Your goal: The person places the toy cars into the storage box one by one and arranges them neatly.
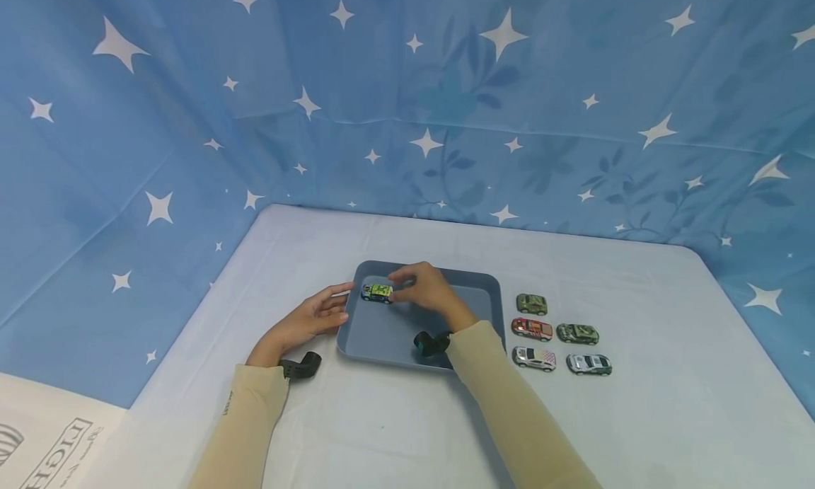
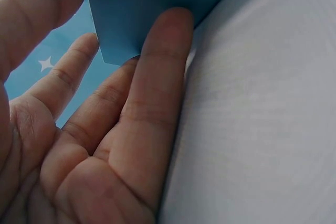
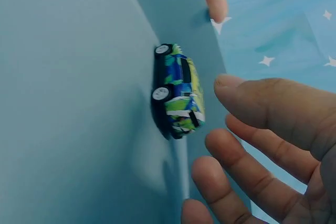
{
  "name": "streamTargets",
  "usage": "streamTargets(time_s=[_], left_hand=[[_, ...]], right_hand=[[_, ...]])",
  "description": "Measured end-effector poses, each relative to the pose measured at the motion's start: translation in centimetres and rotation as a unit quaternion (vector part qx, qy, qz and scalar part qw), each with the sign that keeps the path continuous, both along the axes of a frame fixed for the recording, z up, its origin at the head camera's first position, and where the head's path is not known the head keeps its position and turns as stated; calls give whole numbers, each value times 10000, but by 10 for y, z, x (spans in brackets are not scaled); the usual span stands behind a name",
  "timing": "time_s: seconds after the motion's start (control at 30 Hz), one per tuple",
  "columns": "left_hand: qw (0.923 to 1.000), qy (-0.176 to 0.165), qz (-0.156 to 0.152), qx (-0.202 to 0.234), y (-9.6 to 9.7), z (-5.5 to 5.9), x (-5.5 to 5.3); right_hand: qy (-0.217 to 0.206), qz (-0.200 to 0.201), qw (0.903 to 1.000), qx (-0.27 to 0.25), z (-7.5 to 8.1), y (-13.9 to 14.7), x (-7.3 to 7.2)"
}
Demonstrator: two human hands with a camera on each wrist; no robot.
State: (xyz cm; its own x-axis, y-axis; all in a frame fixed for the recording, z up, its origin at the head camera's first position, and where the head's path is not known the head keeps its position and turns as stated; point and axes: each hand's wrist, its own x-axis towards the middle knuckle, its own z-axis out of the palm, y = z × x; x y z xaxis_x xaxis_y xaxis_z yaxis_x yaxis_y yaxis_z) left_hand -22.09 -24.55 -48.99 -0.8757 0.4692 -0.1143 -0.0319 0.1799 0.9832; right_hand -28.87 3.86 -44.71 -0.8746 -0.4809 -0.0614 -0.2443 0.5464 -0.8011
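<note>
A toy car in green, yellow and blue stands on its wheels in the blue-grey tray, near the tray's left end. My right hand hovers just right of the car, thumb and fingers spread. In the right wrist view a gap shows between the fingertips and the toy car. My left hand rests against the tray's left wall with its fingers extended. Fingertips of the left hand touch the outside of the tray wall in the left wrist view.
Right of the tray, several more toy cars stand in two columns: a green one, a red one, a white one, a camouflage one and a silver one. A blue star-patterned curtain hangs behind the white table.
</note>
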Motion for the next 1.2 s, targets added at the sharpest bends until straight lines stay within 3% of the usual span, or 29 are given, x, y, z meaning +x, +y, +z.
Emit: streamTargets(time_s=[0.37, 0.7, 1.2], left_hand=[[10000, 0, 21, -36, 0, 3, 2], [9999, 73, -15, -70, 1, 2, 1], [9999, 71, -103, 57, -3, 1, 2]], right_hand=[[-222, 574, 9973, -388, 12, 19, 7], [-255, 822, 9955, -389, 17, 36, 15], [-568, 966, 9891, -955, 15, 53, 27]])
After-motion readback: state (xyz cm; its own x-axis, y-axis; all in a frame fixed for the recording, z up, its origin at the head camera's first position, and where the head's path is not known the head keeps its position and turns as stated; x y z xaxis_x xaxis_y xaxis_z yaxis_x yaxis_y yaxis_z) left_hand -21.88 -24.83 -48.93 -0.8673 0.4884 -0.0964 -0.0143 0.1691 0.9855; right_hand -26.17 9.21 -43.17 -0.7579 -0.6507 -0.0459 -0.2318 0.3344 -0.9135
